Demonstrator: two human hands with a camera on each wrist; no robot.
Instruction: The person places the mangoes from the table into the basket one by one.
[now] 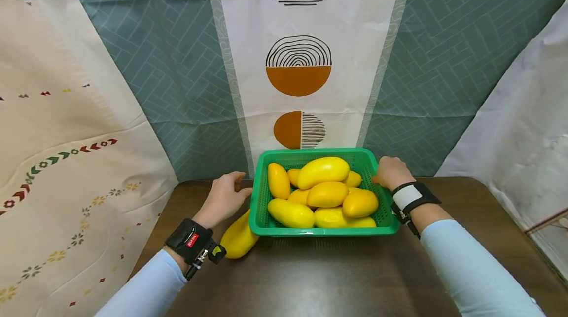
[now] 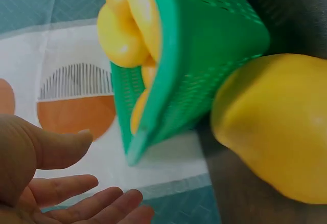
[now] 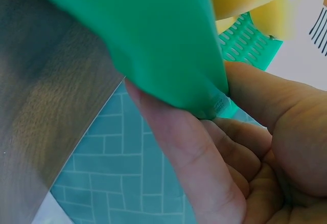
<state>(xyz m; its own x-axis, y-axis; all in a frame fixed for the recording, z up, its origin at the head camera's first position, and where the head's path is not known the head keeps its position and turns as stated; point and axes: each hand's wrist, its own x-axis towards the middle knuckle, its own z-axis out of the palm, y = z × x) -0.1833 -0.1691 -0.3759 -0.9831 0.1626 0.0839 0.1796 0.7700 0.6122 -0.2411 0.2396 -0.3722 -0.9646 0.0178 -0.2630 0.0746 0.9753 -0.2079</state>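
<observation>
A green plastic basket [image 1: 321, 232] with slotted walls stands on the table, holding several yellow mangoes [image 1: 328, 194] of different sizes. At its right rim, my right hand [image 1: 392, 173] grips the edge. The right wrist view shows the thumb [image 3: 271, 93] on the inner side of the rim and the index finger [image 3: 184, 152] against the outside. Just off the left rim is my left hand [image 1: 225, 197], its fingers spread and apart from the basket in the left wrist view. A loose mango [image 1: 239, 239] lies outside, against the basket's left wall, below the left hand.
The dark wooden table [image 1: 310, 277] carries the basket near its back edge. Behind it hangs a teal and white patterned cloth [image 1: 346, 85]. A cream embroidered cloth [image 1: 71, 169] hangs at the left, and a white cloth [image 1: 506, 124] at the right.
</observation>
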